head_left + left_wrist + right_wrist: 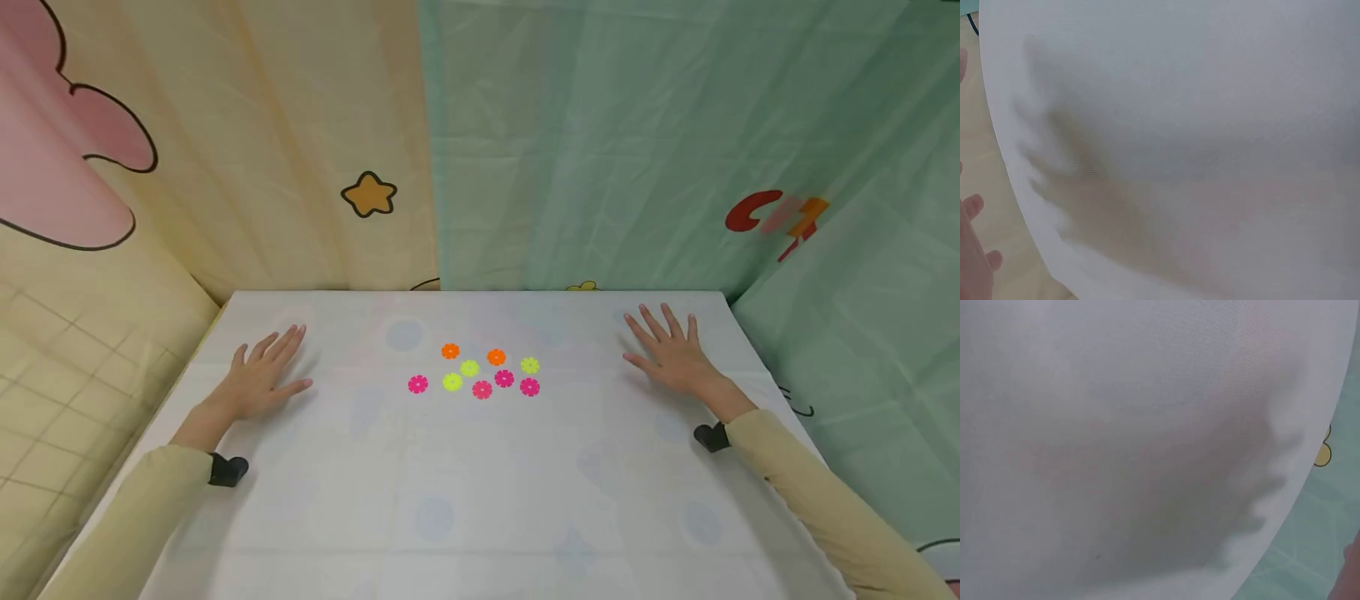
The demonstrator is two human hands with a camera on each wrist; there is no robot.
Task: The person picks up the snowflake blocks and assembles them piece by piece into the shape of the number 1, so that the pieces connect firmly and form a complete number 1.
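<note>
Several small round flower-shaped pieces lie in a loose cluster in the middle of the table in the head view. Among them are an orange piece (pixel 450 352), a yellow-green piece (pixel 452 382) and a magenta piece (pixel 417 384). To the left of the cluster, the left hand (pixel 258 382) is held over the table with fingers spread, holding nothing. On the other side the right hand (pixel 673 358) has its fingers spread too, with nothing in it. Each hand casts a shadow on the cloth. Only parts of the hands show at the edges of the wrist views.
A white cloth with faint pale shapes covers the table (pixel 465 483). Behind it hangs a yellow and green curtain (pixel 600 150) with printed figures. Black wrist cameras sit at both cuffs, such as the left one (pixel 228 471).
</note>
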